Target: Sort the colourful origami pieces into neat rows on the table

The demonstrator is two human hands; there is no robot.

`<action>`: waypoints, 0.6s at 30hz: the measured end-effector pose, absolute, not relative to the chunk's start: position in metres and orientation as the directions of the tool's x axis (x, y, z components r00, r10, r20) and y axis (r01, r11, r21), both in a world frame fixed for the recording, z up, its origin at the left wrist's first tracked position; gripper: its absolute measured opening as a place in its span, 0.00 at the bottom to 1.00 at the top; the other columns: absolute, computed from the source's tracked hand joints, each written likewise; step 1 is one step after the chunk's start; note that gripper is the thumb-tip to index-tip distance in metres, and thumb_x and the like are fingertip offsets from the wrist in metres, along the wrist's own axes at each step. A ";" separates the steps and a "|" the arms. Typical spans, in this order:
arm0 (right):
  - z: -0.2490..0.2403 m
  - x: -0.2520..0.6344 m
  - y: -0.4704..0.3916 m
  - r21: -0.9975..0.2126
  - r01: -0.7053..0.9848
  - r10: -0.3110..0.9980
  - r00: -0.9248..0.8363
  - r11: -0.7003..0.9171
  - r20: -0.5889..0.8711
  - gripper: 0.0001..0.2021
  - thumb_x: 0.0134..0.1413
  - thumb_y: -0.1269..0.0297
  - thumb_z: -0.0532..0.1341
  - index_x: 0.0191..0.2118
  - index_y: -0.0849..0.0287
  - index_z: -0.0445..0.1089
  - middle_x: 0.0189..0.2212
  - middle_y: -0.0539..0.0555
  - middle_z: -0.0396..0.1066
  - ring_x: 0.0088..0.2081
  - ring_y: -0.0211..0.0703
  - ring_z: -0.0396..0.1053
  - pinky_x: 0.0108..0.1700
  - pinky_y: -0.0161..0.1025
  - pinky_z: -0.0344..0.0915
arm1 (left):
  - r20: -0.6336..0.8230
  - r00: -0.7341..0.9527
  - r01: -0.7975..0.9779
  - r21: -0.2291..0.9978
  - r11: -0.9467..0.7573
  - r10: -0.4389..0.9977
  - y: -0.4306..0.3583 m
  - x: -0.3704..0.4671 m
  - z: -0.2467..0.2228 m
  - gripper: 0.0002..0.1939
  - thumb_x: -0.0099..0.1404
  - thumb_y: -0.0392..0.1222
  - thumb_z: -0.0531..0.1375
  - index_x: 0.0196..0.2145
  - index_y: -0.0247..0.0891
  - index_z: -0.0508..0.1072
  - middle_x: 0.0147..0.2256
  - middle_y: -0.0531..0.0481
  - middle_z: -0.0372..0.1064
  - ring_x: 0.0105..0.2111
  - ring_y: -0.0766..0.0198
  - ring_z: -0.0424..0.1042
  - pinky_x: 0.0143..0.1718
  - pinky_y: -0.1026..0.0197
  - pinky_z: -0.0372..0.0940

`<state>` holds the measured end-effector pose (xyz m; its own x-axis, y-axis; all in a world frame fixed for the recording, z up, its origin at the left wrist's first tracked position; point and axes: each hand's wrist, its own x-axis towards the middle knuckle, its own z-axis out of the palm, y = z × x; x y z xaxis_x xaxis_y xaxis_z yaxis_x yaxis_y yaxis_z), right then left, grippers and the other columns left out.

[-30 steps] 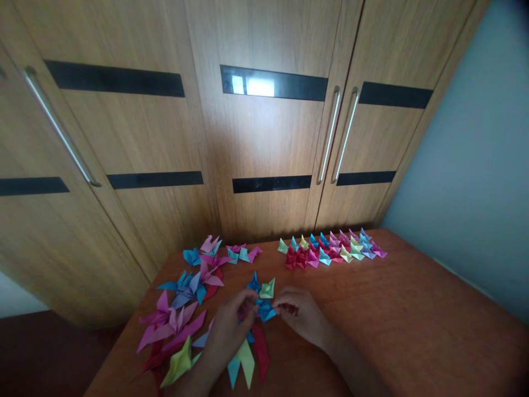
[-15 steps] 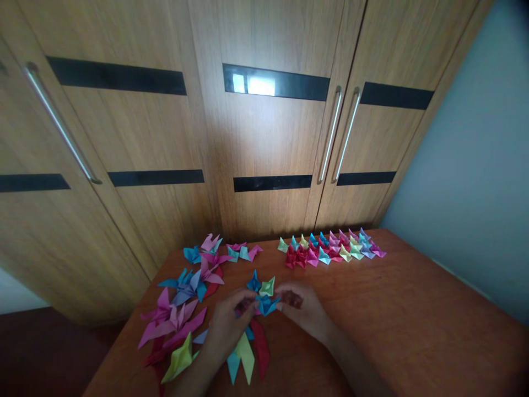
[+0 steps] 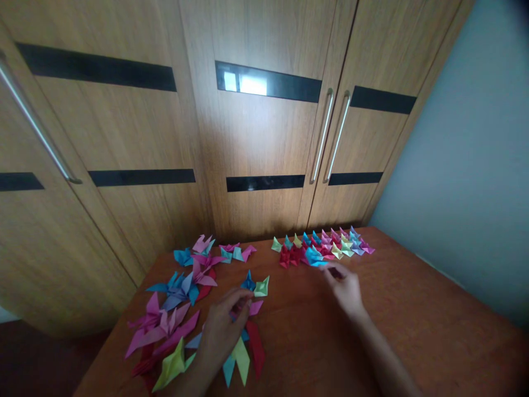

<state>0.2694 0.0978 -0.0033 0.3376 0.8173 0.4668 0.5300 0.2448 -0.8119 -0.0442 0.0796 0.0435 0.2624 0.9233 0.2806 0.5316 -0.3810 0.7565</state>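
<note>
- The blue folded paper piece [image 3: 314, 257] is at the front of the ranked paper pieces [image 3: 347, 247], near the table's [image 3: 372, 309] far edge; whether it touches them or hangs just before them, I cannot tell.
- Its long axis runs roughly left to right, dipping slightly rightward; its right tip points toward the right hand [image 3: 344, 286], whose thumb and fingers pinch it there.
- The left hand [image 3: 226, 317] is curled, fingertips close together, just beside a pink paper piece [image 3: 256, 307]; whether it grips anything, I cannot tell.
- Half a second ago the blue piece sat between both hands, near the light green piece [image 3: 262, 286]; now only the right hand has it, farther out and rightward; the left has barely moved.
</note>
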 end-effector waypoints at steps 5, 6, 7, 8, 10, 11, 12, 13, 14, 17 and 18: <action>-0.023 0.389 0.083 -0.692 0.692 0.683 0.608 -0.205 0.405 0.22 0.49 0.46 0.56 0.37 0.61 0.74 0.33 0.60 0.76 0.34 0.51 0.73 0.36 0.40 0.66 | 0.293 0.288 0.519 0.752 -0.406 0.912 0.075 -0.042 0.046 0.10 0.63 0.38 0.53 0.37 0.43 0.73 0.38 0.53 0.74 0.34 0.64 0.72 0.35 0.64 0.65; -0.027 0.409 0.079 -0.635 0.715 0.682 0.622 -0.293 0.385 0.23 0.49 0.46 0.55 0.39 0.60 0.74 0.34 0.60 0.76 0.36 0.52 0.73 0.36 0.40 0.65 | 0.293 0.293 0.516 0.753 -0.409 0.910 0.075 -0.042 0.047 0.10 0.63 0.38 0.53 0.38 0.44 0.74 0.38 0.53 0.74 0.34 0.64 0.72 0.35 0.65 0.65; -0.032 0.426 0.076 -0.571 0.724 0.682 0.642 -0.388 0.350 0.23 0.50 0.46 0.54 0.41 0.59 0.74 0.34 0.60 0.76 0.37 0.54 0.73 0.35 0.41 0.65 | 0.292 0.298 0.514 0.753 -0.411 0.909 0.074 -0.041 0.048 0.10 0.63 0.38 0.53 0.38 0.44 0.74 0.37 0.54 0.74 0.34 0.65 0.72 0.35 0.65 0.64; -0.035 0.439 0.073 -0.508 0.729 0.691 0.652 -0.459 0.311 0.23 0.50 0.46 0.53 0.42 0.58 0.74 0.35 0.60 0.76 0.38 0.55 0.73 0.34 0.41 0.65 | 0.291 0.304 0.513 0.752 -0.413 0.907 0.074 -0.040 0.048 0.10 0.63 0.38 0.53 0.38 0.44 0.74 0.37 0.54 0.74 0.33 0.65 0.72 0.35 0.65 0.64; -0.040 0.456 0.073 -0.407 0.730 0.711 0.664 -0.549 0.232 0.23 0.51 0.46 0.52 0.42 0.55 0.74 0.37 0.59 0.76 0.39 0.56 0.72 0.33 0.41 0.65 | 0.285 0.317 0.513 0.751 -0.416 0.905 0.073 -0.040 0.049 0.10 0.63 0.39 0.53 0.38 0.44 0.74 0.36 0.54 0.74 0.33 0.65 0.72 0.34 0.66 0.64; -0.041 0.460 0.074 -0.368 0.731 0.721 0.665 -0.575 0.194 0.23 0.52 0.46 0.51 0.42 0.54 0.73 0.38 0.59 0.75 0.39 0.56 0.72 0.33 0.42 0.65 | 0.283 0.322 0.512 0.750 -0.418 0.903 0.074 -0.039 0.049 0.10 0.63 0.39 0.53 0.38 0.44 0.74 0.36 0.54 0.74 0.33 0.65 0.72 0.34 0.66 0.64; -0.041 0.462 0.077 -0.335 0.730 0.728 0.667 -0.596 0.161 0.22 0.52 0.46 0.51 0.42 0.53 0.73 0.39 0.58 0.75 0.40 0.56 0.72 0.33 0.42 0.65 | 0.281 0.325 0.512 0.751 -0.418 0.903 0.074 -0.039 0.048 0.10 0.63 0.38 0.53 0.38 0.44 0.74 0.36 0.54 0.74 0.33 0.65 0.72 0.34 0.66 0.64; -0.041 0.463 0.081 -0.306 0.729 0.731 0.669 -0.612 0.133 0.22 0.53 0.46 0.50 0.43 0.53 0.73 0.39 0.58 0.75 0.40 0.56 0.72 0.33 0.42 0.65 | 0.282 0.322 0.512 0.751 -0.416 0.904 0.074 -0.040 0.047 0.10 0.63 0.37 0.53 0.38 0.44 0.74 0.36 0.54 0.74 0.33 0.65 0.72 0.35 0.66 0.64; -0.041 0.464 0.085 -0.281 0.730 0.734 0.670 -0.623 0.112 0.22 0.53 0.46 0.50 0.43 0.53 0.73 0.39 0.59 0.75 0.40 0.56 0.72 0.32 0.42 0.65 | 0.281 0.319 0.514 0.750 -0.415 0.905 0.075 -0.040 0.046 0.11 0.62 0.36 0.53 0.38 0.44 0.74 0.37 0.54 0.74 0.34 0.65 0.72 0.35 0.66 0.64; -0.038 0.464 0.096 -0.240 0.738 0.744 0.663 -0.631 0.083 0.23 0.54 0.47 0.49 0.44 0.53 0.72 0.40 0.60 0.74 0.40 0.56 0.72 0.33 0.42 0.65 | 0.282 0.314 0.524 0.744 -0.414 0.906 0.076 -0.041 0.043 0.12 0.61 0.35 0.53 0.39 0.44 0.74 0.38 0.53 0.74 0.34 0.65 0.72 0.36 0.66 0.64; -0.037 0.465 0.099 -0.236 0.742 0.749 0.658 -0.628 0.078 0.23 0.54 0.47 0.49 0.44 0.53 0.72 0.40 0.60 0.74 0.41 0.56 0.72 0.34 0.42 0.65 | 0.282 0.317 0.526 0.742 -0.416 0.905 0.077 -0.042 0.043 0.13 0.61 0.34 0.53 0.39 0.44 0.74 0.38 0.53 0.74 0.34 0.65 0.72 0.36 0.66 0.65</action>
<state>0.4652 0.0995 -0.0373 0.6583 0.7488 0.0778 0.7418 -0.6276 -0.2362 -0.0416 0.0766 0.0432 0.3173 0.9053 0.2825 0.5257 -0.4158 0.7421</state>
